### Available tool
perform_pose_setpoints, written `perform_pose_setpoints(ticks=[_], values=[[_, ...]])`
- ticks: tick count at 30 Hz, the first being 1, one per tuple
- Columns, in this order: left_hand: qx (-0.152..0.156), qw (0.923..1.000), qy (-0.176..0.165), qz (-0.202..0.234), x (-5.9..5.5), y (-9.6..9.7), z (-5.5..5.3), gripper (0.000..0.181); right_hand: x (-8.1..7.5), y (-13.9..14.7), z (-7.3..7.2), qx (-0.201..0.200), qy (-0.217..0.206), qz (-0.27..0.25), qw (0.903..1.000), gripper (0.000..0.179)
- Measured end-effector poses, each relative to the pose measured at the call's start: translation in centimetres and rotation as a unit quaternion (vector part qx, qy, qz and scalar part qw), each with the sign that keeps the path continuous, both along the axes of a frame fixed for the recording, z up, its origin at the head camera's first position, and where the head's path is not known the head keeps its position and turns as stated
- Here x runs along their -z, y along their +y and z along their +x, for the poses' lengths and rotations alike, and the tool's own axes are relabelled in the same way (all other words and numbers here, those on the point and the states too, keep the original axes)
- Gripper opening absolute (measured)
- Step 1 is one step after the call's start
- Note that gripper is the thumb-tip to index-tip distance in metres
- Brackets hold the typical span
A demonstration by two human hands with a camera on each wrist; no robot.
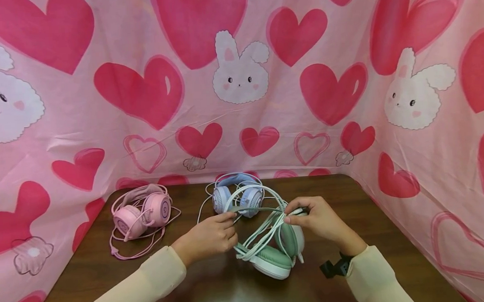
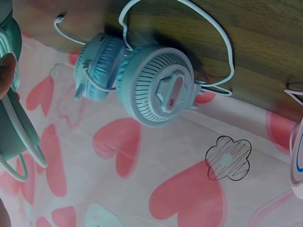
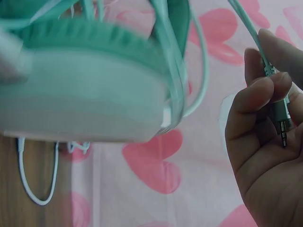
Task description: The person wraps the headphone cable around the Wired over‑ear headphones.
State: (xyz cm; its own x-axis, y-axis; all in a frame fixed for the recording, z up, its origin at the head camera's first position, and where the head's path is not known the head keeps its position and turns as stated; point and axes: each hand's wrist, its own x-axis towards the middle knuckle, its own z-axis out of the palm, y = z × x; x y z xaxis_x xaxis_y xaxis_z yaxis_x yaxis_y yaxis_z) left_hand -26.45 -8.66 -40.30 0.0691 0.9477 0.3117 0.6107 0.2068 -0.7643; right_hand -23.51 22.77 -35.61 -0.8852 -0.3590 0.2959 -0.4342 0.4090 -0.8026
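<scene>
Green-and-white headphones [image 1: 272, 258] are held up over the table, tilted, with their white cable [image 1: 257, 246] looped around the band and ear cups. My left hand [image 1: 213, 234] grips them by the green headband [image 2: 19, 125]; in the left wrist view only part of that hand shows at the left edge. My right hand [image 1: 321, 217] pinches the cable's end between thumb and fingers, and the metal tip of the audio plug [image 3: 282, 130] sticks out towards the palm. Just behind the green pair, light blue headphones [image 1: 250, 200] stand on the table, partly covered by the cable loops.
Pink headphones [image 1: 159, 209] lie at the left of the dark wooden table [image 1: 192, 290], their pink cord coiled loosely in front. A pink cloth [image 1: 276, 108] with hearts and rabbits hangs around the back and sides. A black strap [image 1: 336, 268] is at my right wrist.
</scene>
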Motion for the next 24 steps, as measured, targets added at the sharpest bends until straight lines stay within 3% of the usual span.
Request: perform_pose_setpoints(ticks=[5,12,16,19,24], values=[[0.006,1.0000,0.003,0.004,-0.1,0.2,0.3,0.042,0.9,0.4,-1.0,-0.015,0.040,-0.018,0.9989,0.009],[0.012,0.9999,-0.004,0.003,-0.5,0.3,0.8,0.045,0.6,0.2,-0.6,-0.016,0.070,-0.021,0.9972,0.013],[0.005,0.9998,-0.017,0.001,-0.8,0.4,1.3,0.042,2.3,0.7,-1.7,0.000,0.111,-0.014,0.9937,0.016],[0.007,0.9997,-0.024,0.001,-0.9,0.5,1.6,0.040,3.4,1.1,-2.3,0.021,0.120,-0.018,0.9924,0.017],[0.019,0.9997,-0.019,0.000,-0.8,0.6,1.6,0.037,4.3,1.4,-2.7,0.034,0.098,-0.037,0.9939,0.024]])
